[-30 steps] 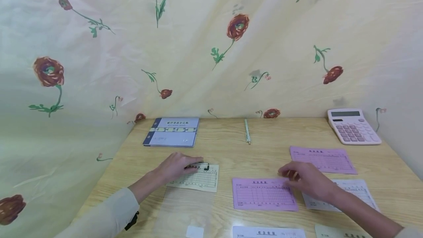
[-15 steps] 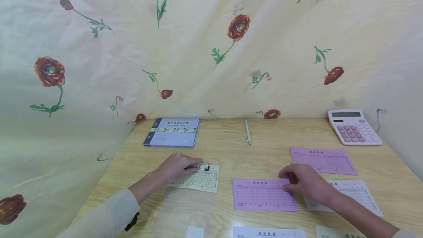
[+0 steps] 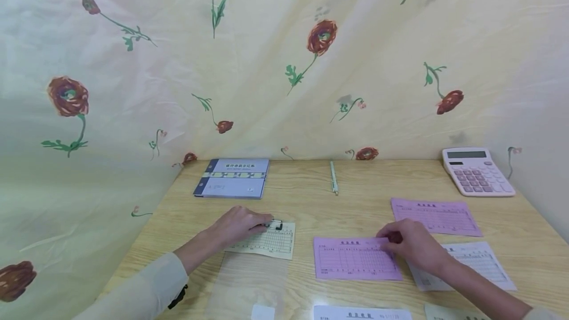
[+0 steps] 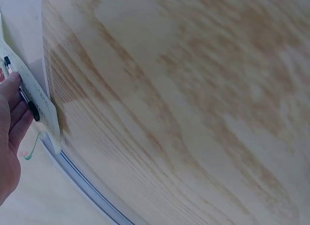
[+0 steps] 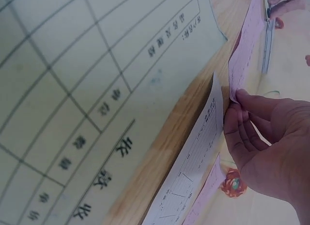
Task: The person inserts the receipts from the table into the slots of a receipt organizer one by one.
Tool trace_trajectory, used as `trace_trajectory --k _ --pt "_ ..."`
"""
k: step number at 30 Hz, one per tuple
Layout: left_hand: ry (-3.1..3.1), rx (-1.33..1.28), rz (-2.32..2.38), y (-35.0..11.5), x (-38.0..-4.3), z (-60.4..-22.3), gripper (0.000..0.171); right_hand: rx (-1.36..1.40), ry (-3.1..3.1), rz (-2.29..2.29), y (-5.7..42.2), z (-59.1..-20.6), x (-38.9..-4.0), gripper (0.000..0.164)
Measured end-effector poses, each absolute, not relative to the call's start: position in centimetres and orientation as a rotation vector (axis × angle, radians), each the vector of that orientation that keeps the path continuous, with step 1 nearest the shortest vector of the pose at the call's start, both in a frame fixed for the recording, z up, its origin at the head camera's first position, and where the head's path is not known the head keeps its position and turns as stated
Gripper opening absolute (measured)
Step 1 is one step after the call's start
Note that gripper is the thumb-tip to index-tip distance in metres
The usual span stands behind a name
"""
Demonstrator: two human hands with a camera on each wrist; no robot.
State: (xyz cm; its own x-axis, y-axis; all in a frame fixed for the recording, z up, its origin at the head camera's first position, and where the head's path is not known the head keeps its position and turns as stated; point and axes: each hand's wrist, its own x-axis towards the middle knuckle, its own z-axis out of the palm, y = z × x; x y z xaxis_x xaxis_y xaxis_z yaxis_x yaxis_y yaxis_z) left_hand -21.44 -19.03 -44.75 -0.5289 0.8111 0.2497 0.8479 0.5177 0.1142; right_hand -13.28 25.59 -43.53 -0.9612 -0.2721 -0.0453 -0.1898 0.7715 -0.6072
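Slip [image 3: 355, 261]: purple, right of lower centre in the head view, spreading left from the grip.
Right hand [image 3: 415, 245]: pinches its upper-right corner.
Left hand [image 3: 237, 223]: grips a clip [image 3: 279, 226] atop a pale form [image 3: 277, 245].

A big, wrinkly, pale sheet [image 3: 249, 63] stands along the far edge and left side of the table [image 3: 302, 206]. It has red flowers [image 3: 322, 37] with green stems. The table is light brown with wavy wood lines.
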Motion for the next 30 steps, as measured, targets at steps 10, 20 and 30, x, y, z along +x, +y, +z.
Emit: trace_trajectory --k 10,20,30 --pt "-2.596 -1.442 -0.364 -19.1 -21.5 -44.8 0.030 -0.322 2.789 -1.053 25.9 -43.0 -13.7 0.012" --pt "-2.568 -1.507 -0.251 -19.0 -21.7 -44.6 0.019 -0.393 2.724 -1.177 26.0 -41.7 -14.2 0.014" --pt "-2.528 -1.542 -0.127 -18.7 -22.0 -44.1 0.014 -0.464 2.607 -1.317 24.8 -40.4 -15.1 0.015"
